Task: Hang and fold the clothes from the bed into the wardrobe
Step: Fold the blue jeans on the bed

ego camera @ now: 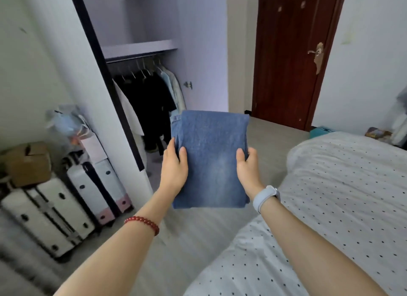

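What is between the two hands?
In the head view, folded blue jeans lie between the left hand and right hand, which grip their side edges.

One folded jeans (210, 156), two hands, three suitcases, one door (290, 53).

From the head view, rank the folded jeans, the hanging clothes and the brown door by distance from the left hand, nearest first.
From the left hand:
1. Folded jeans, gripped at their left edge.
2. Hanging clothes, ahead in the wardrobe.
3. Brown door, far right.
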A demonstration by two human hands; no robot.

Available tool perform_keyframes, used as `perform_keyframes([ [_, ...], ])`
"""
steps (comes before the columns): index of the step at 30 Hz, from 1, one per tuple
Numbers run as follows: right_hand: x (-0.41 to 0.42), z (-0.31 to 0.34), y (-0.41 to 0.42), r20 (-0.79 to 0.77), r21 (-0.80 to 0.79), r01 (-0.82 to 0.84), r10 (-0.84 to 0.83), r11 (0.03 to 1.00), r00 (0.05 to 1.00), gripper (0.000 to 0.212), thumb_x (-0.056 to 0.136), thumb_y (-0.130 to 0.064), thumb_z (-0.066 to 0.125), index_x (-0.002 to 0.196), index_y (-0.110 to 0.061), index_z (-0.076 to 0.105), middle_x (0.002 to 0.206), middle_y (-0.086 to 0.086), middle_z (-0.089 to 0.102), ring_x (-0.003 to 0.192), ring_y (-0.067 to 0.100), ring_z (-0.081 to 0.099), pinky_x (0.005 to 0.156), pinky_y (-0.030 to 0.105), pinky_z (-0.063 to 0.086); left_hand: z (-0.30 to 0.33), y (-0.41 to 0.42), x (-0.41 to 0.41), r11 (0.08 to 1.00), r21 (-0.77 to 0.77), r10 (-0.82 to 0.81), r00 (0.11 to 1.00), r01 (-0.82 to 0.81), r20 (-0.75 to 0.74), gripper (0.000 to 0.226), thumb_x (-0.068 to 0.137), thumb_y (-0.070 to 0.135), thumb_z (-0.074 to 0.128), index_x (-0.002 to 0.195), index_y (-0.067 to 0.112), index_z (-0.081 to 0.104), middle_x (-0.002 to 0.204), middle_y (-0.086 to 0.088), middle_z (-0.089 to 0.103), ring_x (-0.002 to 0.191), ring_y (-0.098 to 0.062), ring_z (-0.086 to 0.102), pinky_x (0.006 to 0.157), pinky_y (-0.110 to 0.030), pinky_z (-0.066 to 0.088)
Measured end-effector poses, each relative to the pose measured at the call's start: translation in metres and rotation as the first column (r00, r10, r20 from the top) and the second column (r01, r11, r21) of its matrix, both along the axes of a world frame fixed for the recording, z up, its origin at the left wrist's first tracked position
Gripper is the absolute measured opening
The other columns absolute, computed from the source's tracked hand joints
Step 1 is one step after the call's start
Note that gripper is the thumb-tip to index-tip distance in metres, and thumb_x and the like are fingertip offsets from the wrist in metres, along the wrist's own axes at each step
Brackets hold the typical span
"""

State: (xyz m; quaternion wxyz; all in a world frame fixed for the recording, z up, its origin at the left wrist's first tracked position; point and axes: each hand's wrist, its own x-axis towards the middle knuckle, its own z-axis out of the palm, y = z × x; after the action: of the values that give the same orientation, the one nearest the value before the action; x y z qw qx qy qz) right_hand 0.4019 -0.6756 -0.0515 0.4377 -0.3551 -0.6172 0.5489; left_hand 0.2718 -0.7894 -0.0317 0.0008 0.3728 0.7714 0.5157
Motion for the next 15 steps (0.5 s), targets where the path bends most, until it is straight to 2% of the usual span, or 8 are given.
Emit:
perform_keyframes([
  [3, -0.076, 0.01, -0.013, -0.047, -0.002, 0.012, -0.012, 1.0, 0.999, 0.01, 0.098, -0.023, 0.04, 0.106, -0.016, 0.041, 0.089, -0.009, 0.049, 0.087, 0.015, 0.051, 0.084, 0.034, 0.043, 0.019, -0.014, -0.074, 1.0, -0.003, -0.006, 1.0, 0.006, -0.028, 0.05, 0.1, 0.03, 0.034, 0.146, 0.012, 0.027, 0.146, -0.006, 0.037, 0.133, -0.022, 0.035, 0.112, -0.035, 0.026],
  [6, -0.137, 0.029, -0.023, -0.064, -0.005, -0.009, 0.009, 1.0, 0.998, 0.015, 0.098, -0.024, 0.04, 0.11, -0.014, 0.041, 0.085, -0.008, 0.049, 0.077, 0.01, 0.05, 0.071, 0.029, 0.042, 0.037, -0.023, -0.138, 1.0, 0.002, -0.005, 0.999, 0.005, -0.045, 0.049, 0.099, 0.032, 0.034, 0.144, 0.013, 0.03, 0.141, -0.008, 0.042, 0.129, -0.024, 0.041, 0.11, -0.043, 0.032],
  [8, -0.174, 0.04, -0.024, -0.084, 0.0, 0.001, -0.001, 1.0, 0.997, 0.017, 0.098, -0.024, 0.04, 0.111, -0.013, 0.042, 0.085, -0.007, 0.05, 0.078, 0.011, 0.051, 0.071, 0.029, 0.041, 0.048, -0.023, -0.175, 1.0, -0.001, -0.018, 0.998, 0.018, -0.064, 0.049, 0.098, 0.033, 0.034, 0.143, 0.013, 0.031, 0.139, -0.008, 0.044, 0.126, -0.024, 0.043, 0.108, -0.044, 0.034],
  [12, -0.216, 0.06, -0.003, -0.108, 0.055, 0.036, -0.03, 0.998, 0.994, 0.013, 0.098, -0.022, 0.04, 0.108, -0.014, 0.042, 0.082, -0.008, 0.047, 0.071, 0.006, 0.047, 0.063, 0.022, 0.038, 0.066, -0.004, -0.215, 0.999, 0.034, -0.025, 0.996, 0.028, -0.08, 0.048, 0.099, 0.031, 0.033, 0.144, 0.013, 0.029, 0.14, -0.008, 0.042, 0.126, -0.023, 0.042, 0.107, -0.036, 0.034],
  [15, -0.242, 0.07, 0.023, -0.127, 0.093, 0.05, -0.038, 0.994, 0.991, 0.01, 0.098, -0.021, 0.04, 0.105, -0.015, 0.043, 0.082, -0.007, 0.048, 0.072, 0.005, 0.047, 0.064, 0.02, 0.038, 0.071, 0.022, -0.242, 0.995, 0.088, -0.044, 0.996, 0.051, -0.08, 0.051, 0.1, 0.032, 0.033, 0.147, 0.015, 0.024, 0.144, -0.005, 0.038, 0.13, -0.02, 0.04, 0.108, -0.032, 0.03],
])
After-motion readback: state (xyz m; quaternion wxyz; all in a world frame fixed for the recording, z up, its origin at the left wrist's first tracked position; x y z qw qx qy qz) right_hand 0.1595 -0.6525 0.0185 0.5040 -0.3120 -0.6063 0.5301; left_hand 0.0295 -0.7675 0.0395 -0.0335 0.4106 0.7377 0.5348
